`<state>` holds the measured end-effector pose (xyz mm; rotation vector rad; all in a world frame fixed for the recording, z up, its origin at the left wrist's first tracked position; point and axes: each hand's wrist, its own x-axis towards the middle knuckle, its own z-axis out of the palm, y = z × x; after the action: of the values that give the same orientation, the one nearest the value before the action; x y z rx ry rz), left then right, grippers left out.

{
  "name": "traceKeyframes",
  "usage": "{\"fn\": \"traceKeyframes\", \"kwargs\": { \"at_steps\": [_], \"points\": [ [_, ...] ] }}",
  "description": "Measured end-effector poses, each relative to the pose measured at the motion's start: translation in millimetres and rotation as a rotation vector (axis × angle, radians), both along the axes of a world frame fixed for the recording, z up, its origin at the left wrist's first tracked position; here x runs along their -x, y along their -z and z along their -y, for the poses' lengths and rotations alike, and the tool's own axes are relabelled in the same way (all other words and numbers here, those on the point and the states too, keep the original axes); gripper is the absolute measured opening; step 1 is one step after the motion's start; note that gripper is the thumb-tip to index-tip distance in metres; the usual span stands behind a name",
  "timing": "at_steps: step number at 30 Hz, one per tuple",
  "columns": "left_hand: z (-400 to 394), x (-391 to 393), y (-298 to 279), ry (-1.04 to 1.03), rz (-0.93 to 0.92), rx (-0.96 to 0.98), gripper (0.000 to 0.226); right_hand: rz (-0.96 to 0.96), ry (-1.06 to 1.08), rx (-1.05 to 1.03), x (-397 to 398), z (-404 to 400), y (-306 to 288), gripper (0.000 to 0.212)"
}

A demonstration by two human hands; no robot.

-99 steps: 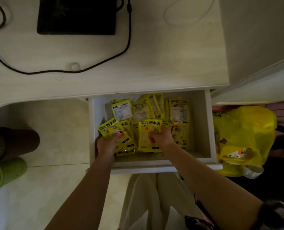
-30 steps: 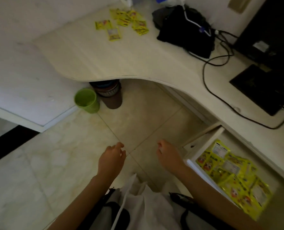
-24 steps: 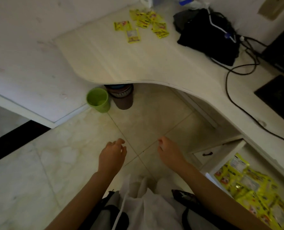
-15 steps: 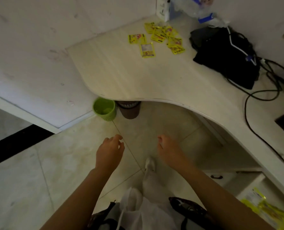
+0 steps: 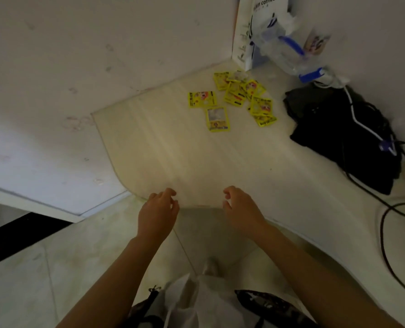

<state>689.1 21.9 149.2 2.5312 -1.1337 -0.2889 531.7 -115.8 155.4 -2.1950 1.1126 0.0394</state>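
Several small yellow packets lie scattered at the far corner of a pale wooden desk. My left hand and my right hand hover side by side at the desk's near curved edge, well short of the packets. Both have loosely curled fingers and hold nothing.
A black bag with a white cord lies on the desk at the right, and black cables trail beside it. A white paper bag and clear plastic wrapping stand in the far corner. Walls close the desk on two sides.
The view has swung left from the open drawer of yellow packets to the desk corner. Both hands let go of the drawer's packets and now hang empty near the desk edge.
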Motion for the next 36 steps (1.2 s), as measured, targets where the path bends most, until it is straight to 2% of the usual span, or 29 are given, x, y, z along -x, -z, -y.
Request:
{"fn": "traceKeyframes", "kwargs": {
  "at_steps": [11, 19, 27, 36],
  "points": [
    [103, -94, 5, 0.047, -0.062, -0.052, 0.026, 0.005, 0.078, -0.009, -75, 102, -5, 0.034],
    [179, -170, 10, 0.162, -0.069, -0.115, 0.024, -0.009, 0.212, -0.053, -126, 158, -2, 0.033],
    [259, -211, 14, 0.271, -0.068, -0.17, 0.026, -0.046, 0.255, -0.09, -158, 213, 6, 0.032],
    [355, -228, 18, 0.309, -0.059, -0.275, 0.037, -0.107, 0.342, -0.223, -199, 270, 25, 0.051]
  ]
}}
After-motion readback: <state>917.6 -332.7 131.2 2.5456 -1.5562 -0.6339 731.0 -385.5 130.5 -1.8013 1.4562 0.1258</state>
